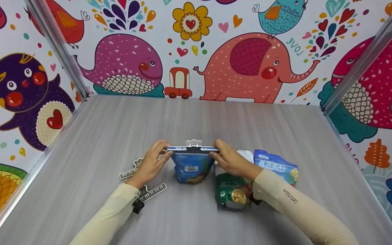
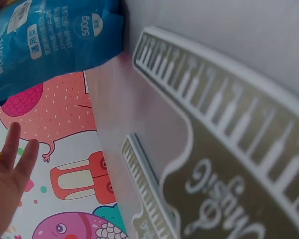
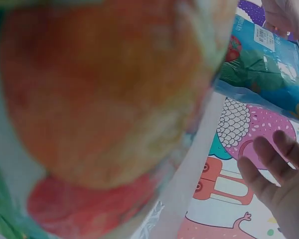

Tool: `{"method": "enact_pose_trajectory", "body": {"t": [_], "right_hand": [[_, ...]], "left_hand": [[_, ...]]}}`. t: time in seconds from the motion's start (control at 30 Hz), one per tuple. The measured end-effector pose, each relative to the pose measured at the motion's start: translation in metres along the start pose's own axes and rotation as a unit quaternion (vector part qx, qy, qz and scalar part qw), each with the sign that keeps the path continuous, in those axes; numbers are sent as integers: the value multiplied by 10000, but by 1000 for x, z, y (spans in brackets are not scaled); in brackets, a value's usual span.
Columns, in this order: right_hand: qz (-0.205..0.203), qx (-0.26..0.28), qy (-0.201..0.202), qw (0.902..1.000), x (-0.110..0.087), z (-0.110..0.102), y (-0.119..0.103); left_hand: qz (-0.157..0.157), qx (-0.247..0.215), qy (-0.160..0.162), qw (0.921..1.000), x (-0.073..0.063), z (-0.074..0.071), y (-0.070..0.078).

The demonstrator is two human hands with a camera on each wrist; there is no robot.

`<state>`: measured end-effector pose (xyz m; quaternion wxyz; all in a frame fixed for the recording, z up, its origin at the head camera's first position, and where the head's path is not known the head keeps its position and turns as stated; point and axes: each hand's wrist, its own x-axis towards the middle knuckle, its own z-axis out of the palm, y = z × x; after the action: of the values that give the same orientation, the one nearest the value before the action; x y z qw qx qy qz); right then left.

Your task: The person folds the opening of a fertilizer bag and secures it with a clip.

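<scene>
A blue pouch [image 1: 192, 170] stands upright in front of me, its top edge running along a long bag clip [image 1: 207, 149] with a metal handle. My left hand [image 1: 152, 165] pinches the clip's left end between thumb and fingers. At the other end, my right hand [image 1: 231, 160] holds the clip the same way. The pouch [image 2: 55, 47] shows a 500g mark in the left wrist view, with fingers of the left hand [image 2: 7, 181] below it. In the right wrist view, several fingers of the right hand [image 3: 289, 189] are extended beneath the pouch [image 3: 264, 67].
Two clips with piano-key and "Music" print, one farther back [image 1: 128, 173] and one nearer [image 1: 153, 192], lie by my left forearm. A green pouch with fruit pictures [image 1: 231, 190] and another blue pouch [image 1: 277, 166] lie at my right. Metal posts and patterned walls bound the table.
</scene>
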<state>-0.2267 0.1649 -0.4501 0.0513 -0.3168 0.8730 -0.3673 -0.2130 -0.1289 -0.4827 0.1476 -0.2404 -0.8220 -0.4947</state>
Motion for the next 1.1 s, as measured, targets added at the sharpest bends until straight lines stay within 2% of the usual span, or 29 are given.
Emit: {"method": "enact_pose_trajectory", "body": {"t": [0.07, 0.17, 0.27, 0.47, 0.7, 0.93, 1.1], "right_hand": [[117, 296, -72, 9995, 0, -1, 0], [153, 704, -95, 9974, 0, -1, 0], [138, 981, -42, 9951, 0, -1, 0], [337, 1803, 44, 9830, -1, 5, 2], [900, 2974, -125, 9504, -3, 7, 1], [1288, 4022, -191, 9063, -5, 8, 0], [1400, 4595, -230, 8768, -6, 11, 3]], "left_hand": [[-334, -387, -22, 9987, 0, 2, 1], [-814, -1056, -17, 9911, 0, 4, 2], [-1022, -1530, 21, 9829, 0, 7, 4], [-1496, -1958, 249, 9688, 0, 14, 6], [-1753, -2356, 321, 9554, 1, 17, 5], [-2055, -2997, 284, 9312, 2, 18, 6], [-2237, -2995, 343, 9269, 3, 20, 5]]}}
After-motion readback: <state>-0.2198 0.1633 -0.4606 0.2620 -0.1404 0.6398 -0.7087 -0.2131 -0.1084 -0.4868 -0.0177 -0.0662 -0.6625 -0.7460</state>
